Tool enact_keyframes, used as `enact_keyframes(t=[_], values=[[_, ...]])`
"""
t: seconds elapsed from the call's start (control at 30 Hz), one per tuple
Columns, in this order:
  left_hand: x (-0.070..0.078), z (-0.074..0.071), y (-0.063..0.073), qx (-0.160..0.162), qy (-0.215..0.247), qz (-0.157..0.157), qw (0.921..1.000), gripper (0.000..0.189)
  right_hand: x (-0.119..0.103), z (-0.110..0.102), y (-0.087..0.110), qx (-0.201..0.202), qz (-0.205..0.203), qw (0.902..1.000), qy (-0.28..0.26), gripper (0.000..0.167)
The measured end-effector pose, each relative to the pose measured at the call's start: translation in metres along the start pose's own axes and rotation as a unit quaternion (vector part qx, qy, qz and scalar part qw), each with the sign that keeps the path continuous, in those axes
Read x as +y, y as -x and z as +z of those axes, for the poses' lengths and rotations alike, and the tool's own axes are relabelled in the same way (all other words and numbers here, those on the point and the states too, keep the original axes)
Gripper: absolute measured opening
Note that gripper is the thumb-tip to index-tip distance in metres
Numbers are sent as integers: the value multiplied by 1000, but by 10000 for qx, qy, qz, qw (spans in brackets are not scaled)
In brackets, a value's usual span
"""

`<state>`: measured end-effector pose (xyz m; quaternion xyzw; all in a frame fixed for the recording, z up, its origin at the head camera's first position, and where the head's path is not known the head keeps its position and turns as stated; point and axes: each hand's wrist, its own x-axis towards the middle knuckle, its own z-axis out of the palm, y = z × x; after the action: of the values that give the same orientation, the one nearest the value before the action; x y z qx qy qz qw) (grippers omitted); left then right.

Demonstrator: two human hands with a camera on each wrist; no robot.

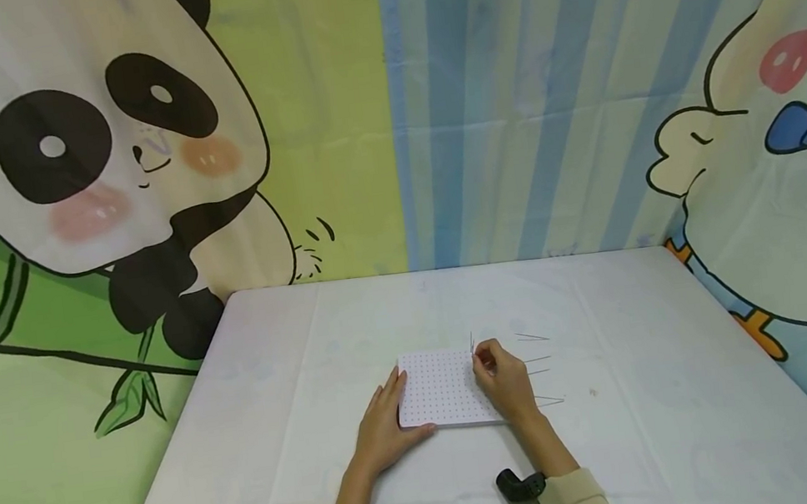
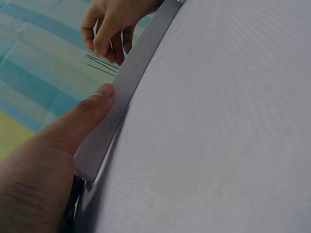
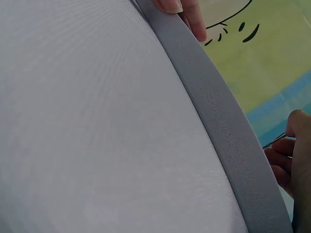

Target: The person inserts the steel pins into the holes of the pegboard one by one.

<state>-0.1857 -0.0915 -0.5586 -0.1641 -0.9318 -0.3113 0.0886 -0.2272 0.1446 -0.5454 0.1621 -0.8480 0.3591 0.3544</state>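
Note:
A flat white board [image 1: 439, 389] with a grid of small dark dots lies on the white table. At its left front corner is my left hand [image 1: 379, 433]: the straight fingers lie along the left edge and the thumb [image 2: 87, 114] presses the front side. Over the board's right part, my right hand [image 1: 505, 378] pinches a thin dark needle-like stick [image 3: 275, 141] between thumb and finger. In the left wrist view several thin sticks [image 2: 103, 64] show just beyond the board's edge, beside the right hand's fingertips.
Several similar thin sticks [image 1: 539, 370] lie on the table right of the board, partly behind the right hand. The white-covered table [image 1: 295, 358] reaches back to a printed curtain [image 1: 328, 127]. A black device [image 1: 520, 486] is worn at each wrist.

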Motion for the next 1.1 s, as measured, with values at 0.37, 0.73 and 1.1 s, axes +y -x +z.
enact_keyframes(t=[0.37,0.73,1.1], values=[[2,2,0,-39,7,-1,10000,101,-5,-13,3,-249,971,9930,-621,16],[1,3,-1,-15,-11,78,10000,101,10,-63,18,-396,2007,9752,-845,11],[-2,1,-1,-6,0,51,10000,102,34,-106,44,-1185,2045,9709,-389,6]])
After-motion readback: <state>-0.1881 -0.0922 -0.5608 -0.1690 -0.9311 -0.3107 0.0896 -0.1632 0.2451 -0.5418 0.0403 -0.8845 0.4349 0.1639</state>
